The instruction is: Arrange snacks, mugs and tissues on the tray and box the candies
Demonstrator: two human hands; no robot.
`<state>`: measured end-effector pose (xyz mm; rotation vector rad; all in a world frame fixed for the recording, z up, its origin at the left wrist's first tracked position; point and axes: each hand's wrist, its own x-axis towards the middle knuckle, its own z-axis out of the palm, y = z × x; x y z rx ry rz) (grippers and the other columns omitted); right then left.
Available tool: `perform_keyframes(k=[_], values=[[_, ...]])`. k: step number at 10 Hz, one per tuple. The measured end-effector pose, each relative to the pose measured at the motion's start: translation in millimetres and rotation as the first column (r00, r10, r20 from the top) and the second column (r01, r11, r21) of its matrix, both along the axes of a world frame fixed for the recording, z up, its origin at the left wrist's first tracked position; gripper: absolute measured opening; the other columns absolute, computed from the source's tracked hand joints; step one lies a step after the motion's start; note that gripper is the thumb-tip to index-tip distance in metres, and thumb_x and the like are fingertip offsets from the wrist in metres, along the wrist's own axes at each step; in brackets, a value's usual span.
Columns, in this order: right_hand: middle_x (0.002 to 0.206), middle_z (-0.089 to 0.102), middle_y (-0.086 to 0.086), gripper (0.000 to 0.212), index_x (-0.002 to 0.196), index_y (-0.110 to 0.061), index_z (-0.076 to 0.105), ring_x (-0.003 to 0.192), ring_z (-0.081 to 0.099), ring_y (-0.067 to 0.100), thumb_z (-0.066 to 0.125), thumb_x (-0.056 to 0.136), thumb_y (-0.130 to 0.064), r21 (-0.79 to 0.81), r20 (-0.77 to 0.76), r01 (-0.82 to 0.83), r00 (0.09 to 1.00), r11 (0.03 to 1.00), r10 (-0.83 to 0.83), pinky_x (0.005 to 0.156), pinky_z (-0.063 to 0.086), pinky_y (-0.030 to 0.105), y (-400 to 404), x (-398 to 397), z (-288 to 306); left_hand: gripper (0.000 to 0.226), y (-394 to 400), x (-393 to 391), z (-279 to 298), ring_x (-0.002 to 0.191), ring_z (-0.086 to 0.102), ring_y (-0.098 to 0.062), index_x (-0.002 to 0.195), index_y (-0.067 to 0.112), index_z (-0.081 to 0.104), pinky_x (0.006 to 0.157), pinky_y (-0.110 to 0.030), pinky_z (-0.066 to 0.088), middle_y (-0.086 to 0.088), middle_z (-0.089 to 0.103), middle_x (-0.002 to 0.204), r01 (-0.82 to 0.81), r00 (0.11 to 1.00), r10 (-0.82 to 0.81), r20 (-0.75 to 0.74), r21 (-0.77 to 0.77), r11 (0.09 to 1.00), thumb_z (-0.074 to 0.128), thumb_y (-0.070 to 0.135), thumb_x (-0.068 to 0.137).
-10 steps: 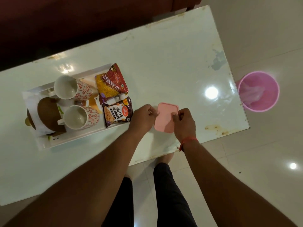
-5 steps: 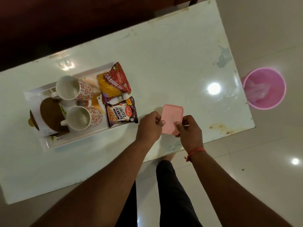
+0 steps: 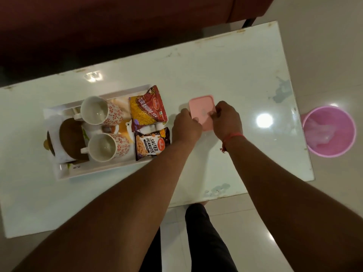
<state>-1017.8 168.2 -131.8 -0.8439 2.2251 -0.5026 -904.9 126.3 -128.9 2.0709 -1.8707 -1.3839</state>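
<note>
Meanwhile both hands, left and right, grip pink box; loaded tray beside; pink bin off-table.

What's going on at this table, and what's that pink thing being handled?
A person stands over a white table, both hands on a small pink box with its lid on: the left hand at its near-left corner, the right hand at its right edge. Beside it, a white tray already holds two patterned mugs, a packet of salted peanuts and a bhujia packet. A pink bin stands on the floor.
</note>
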Motion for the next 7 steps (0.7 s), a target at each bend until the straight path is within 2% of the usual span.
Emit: perform_keyframes(k=[2,4,5,6,7], values=[[0.091,0.058,0.007,0.011,0.088,-0.013,0.049,0.079,0.052,0.027,0.053,0.096,-0.019,0.018,-0.004,-0.041,0.999,0.999,0.041,0.068,0.039,0.033,-4.6,-1.3,-0.2,0.015,-3.7,-2.6,1.8,0.100,0.064,-0.035,0.107,0.009,0.054,0.072,-0.049,0.061,-0.013,0.062,0.113,-0.060,0.998,0.060,0.023,0.031,0.998,0.056,0.019,0.095],[0.105,0.056,0.013,0.017,0.101,-0.007,0.050,0.088,0.057,0.035,0.042,0.101,-0.022,-0.013,-0.077,-0.081,0.994,0.997,0.080,0.073,0.048,0.045,1.9,9.3,-0.8,0.022,-7.7,0.5,4.4,0.097,0.066,-0.034,0.113,0.009,0.054,0.074,-0.046,0.061,-0.013,0.064,0.116,0.021,0.998,-0.024,0.060,0.045,0.999,0.056,0.022,0.095],[0.112,0.055,0.016,0.023,0.110,-0.005,0.048,0.092,0.058,0.038,0.037,0.103,-0.024,0.016,-0.116,-0.119,0.986,0.993,0.120,0.072,0.046,0.043,3.9,13.0,2.2,0.027,-5.8,2.9,13.1,0.101,0.064,-0.033,0.118,0.006,0.052,0.074,-0.036,0.054,-0.015,0.064,0.115,0.170,0.976,-0.165,0.141,-0.019,0.985,0.053,0.025,0.098],[0.119,0.055,0.017,0.030,0.116,-0.005,0.047,0.101,0.059,0.041,0.035,0.103,-0.029,0.044,-0.090,-0.125,0.988,0.991,0.129,0.082,0.049,0.050,6.6,13.8,4.8,0.034,-7.8,9.0,20.2,0.109,0.062,-0.034,0.121,0.005,0.049,0.074,-0.037,0.044,-0.016,0.064,0.119,0.248,0.956,-0.226,0.186,-0.100,0.964,0.054,0.030,0.098],[0.129,0.052,0.019,0.040,0.126,-0.003,0.045,0.114,0.053,0.041,0.039,0.103,-0.034,0.009,-0.155,-0.043,0.987,0.999,0.044,0.091,0.046,0.050,6.2,13.6,15.5,0.035,-16.1,24.3,31.5,0.107,0.062,-0.034,0.120,0.007,0.048,0.072,-0.037,0.045,-0.014,0.064,0.116,0.292,0.944,-0.248,0.216,-0.202,0.935,0.050,0.035,0.099]])
